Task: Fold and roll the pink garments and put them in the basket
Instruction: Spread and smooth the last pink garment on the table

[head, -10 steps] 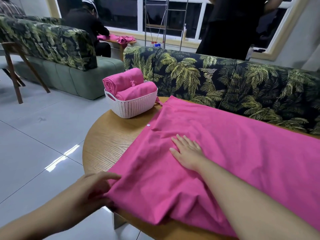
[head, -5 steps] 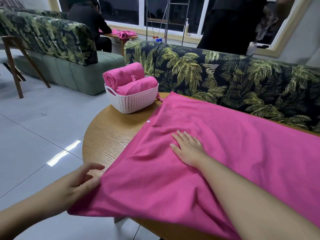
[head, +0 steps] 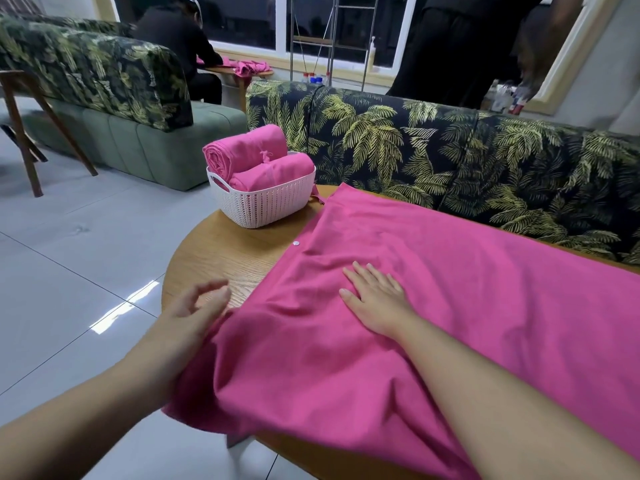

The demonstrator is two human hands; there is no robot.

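On the round wooden worktop (head: 221, 258), the right hand (head: 377, 299) presses flat-fingered on the spread pink garment (head: 450, 289) near the white basket (head: 263, 199), while the left hand (head: 194, 317), fingers loosely released, touches its edge.

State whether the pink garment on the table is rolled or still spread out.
Spread out. The pink garment lies flat across the table, right hand pressing it; only the basket holds rolls.

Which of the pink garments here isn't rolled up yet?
The big pink garment spread flat across the table, under the right hand. The two pink rolls already sit in the white basket.
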